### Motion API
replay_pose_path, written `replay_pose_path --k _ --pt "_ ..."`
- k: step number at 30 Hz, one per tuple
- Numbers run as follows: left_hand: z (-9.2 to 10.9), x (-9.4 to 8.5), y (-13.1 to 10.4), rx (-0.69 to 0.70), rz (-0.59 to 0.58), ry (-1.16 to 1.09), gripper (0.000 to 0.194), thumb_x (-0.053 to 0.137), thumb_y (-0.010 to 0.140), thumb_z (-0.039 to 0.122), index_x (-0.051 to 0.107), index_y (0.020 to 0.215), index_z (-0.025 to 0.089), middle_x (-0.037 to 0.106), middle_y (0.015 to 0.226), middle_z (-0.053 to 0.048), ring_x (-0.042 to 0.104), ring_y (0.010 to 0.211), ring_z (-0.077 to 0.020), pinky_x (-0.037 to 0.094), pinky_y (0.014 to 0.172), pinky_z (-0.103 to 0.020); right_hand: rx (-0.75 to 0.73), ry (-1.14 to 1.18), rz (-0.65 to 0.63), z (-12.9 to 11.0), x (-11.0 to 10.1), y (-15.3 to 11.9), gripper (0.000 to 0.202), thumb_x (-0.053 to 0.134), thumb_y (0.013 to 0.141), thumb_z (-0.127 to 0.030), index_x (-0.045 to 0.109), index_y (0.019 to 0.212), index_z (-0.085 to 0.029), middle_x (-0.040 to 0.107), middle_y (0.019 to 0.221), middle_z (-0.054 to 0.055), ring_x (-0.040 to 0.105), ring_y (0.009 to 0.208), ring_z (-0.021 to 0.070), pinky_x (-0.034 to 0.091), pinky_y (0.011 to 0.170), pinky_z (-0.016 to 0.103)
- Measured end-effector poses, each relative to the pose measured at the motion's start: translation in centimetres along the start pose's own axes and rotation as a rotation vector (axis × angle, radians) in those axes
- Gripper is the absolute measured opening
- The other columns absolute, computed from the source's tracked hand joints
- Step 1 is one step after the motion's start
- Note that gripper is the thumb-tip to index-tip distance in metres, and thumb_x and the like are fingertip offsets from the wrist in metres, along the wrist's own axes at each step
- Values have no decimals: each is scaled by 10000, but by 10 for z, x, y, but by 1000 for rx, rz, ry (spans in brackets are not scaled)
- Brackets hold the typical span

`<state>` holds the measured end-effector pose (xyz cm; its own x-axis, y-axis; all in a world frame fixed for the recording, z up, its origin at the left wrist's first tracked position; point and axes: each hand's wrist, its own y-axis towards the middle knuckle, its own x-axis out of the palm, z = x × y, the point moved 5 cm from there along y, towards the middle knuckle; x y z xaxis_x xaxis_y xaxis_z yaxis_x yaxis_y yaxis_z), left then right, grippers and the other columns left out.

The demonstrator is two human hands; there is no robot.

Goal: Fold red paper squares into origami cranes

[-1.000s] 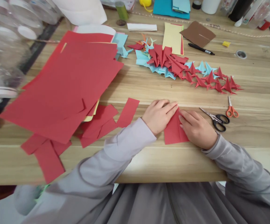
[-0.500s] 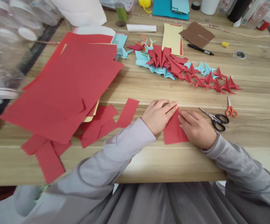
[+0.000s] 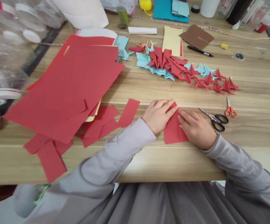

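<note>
A folded piece of red paper (image 3: 172, 132) lies on the table in front of me, with a crease down it and its top brought to a point. My left hand (image 3: 158, 115) presses on its upper left edge, fingers together near the tip. From the other side, my right hand (image 3: 196, 129) has its fingertips closed on the right edge of the same paper and covers part of it. Just right of that hand are black-handled scissors (image 3: 218, 121) and small orange-handled scissors (image 3: 229, 110).
Large red sheets (image 3: 79, 77) and cut red strips (image 3: 128, 112) cover the left side. Beyond my hands lie folded red paper pieces (image 3: 164, 59), light blue ones (image 3: 167, 73), a pen (image 3: 200, 51) and brown paper (image 3: 196, 35). Clear plastic bottles (image 3: 6, 74) stand at far left.
The view has shifted slightly. My left fingertips have drawn back a little from the paper's tip, so more of the point shows. My right hand stays nearly still.
</note>
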<state>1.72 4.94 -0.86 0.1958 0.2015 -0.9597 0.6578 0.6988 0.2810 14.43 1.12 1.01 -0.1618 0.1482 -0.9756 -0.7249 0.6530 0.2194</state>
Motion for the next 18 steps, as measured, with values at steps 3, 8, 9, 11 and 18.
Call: replay_pose_path --k 3,8,9,11,18 --pt "0 0 1 -12 -4 29 335 405 914 250 583 1196 208 492 1357 -106 486 1109 -250 418 857 -401 -5 -24 -1 0 0 0 294 422 896 -155 609 1099 -52 577 1203 179 502 1028 260 479 834 390" --pt "2 -1 1 6 -1 -4 341 397 916 230 570 1208 202 517 1340 -70 480 1093 -239 420 858 -401 -3 -43 -8 -1 1 0 298 439 890 -155 604 1114 -47 577 1208 177 505 1021 259 474 829 384" --pt "2 -1 0 12 1 -13 345 398 915 226 563 1217 199 532 1326 -60 479 1091 -238 421 857 -400 -3 -43 -8 -1 1 0 298 442 889 -153 604 1114 -43 578 1207 177 505 1021 260 474 831 383" --pt "2 -1 0 19 3 -22 351 399 914 218 554 1228 191 557 1298 -51 479 1090 -240 422 852 -402 -1 -43 -3 -1 1 0 297 443 887 -149 605 1110 -38 579 1205 179 503 1024 260 474 836 381" --pt "1 -2 2 14 5 -37 339 401 917 226 570 1209 192 584 1259 -54 486 1080 -238 426 858 -399 -4 -38 1 -1 2 -1 300 436 890 -151 604 1110 -34 577 1208 188 502 1023 264 482 830 391"
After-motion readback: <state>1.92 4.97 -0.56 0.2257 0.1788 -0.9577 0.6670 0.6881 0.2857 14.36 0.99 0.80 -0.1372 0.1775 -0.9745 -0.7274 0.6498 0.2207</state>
